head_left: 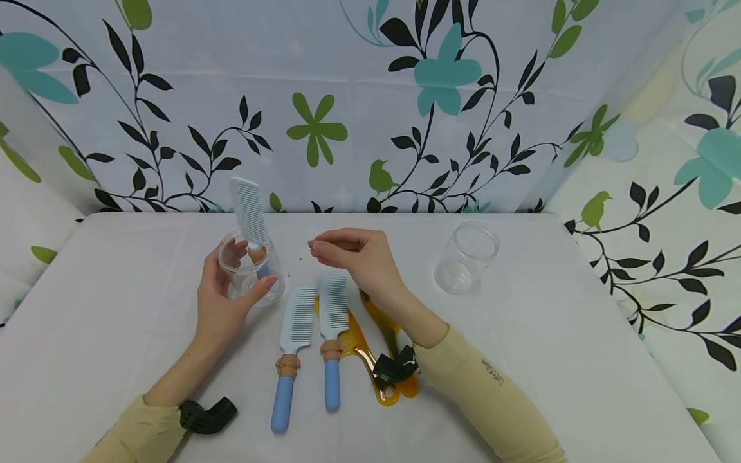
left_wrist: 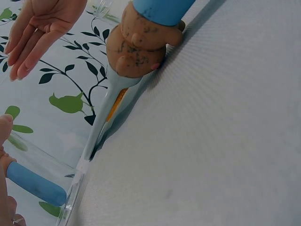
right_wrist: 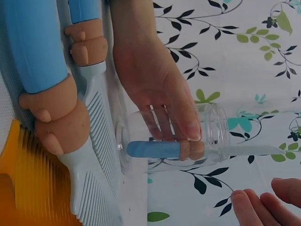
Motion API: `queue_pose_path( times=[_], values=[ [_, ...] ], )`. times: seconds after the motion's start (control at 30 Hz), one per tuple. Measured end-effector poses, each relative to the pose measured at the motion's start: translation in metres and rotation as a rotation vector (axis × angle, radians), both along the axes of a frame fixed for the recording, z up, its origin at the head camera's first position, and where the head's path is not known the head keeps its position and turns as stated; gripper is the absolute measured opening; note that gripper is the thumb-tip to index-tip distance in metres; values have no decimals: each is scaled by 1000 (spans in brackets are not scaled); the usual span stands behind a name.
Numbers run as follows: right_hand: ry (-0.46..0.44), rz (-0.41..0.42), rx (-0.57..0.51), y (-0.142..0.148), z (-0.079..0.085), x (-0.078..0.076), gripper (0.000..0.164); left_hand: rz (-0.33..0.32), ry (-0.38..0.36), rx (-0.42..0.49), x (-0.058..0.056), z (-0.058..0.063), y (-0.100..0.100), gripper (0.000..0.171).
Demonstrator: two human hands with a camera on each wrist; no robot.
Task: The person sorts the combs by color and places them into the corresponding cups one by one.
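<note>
My left hand grips a clear plastic jar from its left side, fingers behind it and thumb in front. A pale blue comb stands in the jar, teeth end up and out of the mouth. Its blue handle and brown bear-shaped collar show through the wall. To the right of the jar hovers my right hand, with relaxed, slightly bent fingers and nothing in them. Two matching blue combs, one left and one right, lie below the hands, handles toward me.
Amber combs, one beside the blue ones and another partly under my right forearm, lie on the white table. A second clear jar stands at the back right. Patterned curtains hang behind and beside the table.
</note>
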State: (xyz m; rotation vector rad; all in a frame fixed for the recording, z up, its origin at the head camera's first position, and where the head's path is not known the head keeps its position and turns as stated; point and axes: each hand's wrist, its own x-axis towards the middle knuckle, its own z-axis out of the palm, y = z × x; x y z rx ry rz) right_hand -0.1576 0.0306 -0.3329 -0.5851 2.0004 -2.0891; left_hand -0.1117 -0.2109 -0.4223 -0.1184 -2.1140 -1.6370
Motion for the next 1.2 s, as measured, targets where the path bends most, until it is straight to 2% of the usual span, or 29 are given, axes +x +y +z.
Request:
queue_pose_path(
  times=[0.27, 0.6, 0.87, 1.2],
  values=[
    [12, 0, 82, 8, -6, 0, 20, -4, 3, -3, 0, -1, 0, 85],
    [-12, -24, 103, 18, -16, -1, 20, -5, 7, -14, 1, 0, -1, 85],
    [-27, -58, 158, 25, -19, -2, 21, -12, 13, -8, -1, -2, -1, 86],
    [-36, -70, 174, 30, -25, -3, 20, -18, 19, -1, -2, -2, -2, 87]
  ],
)
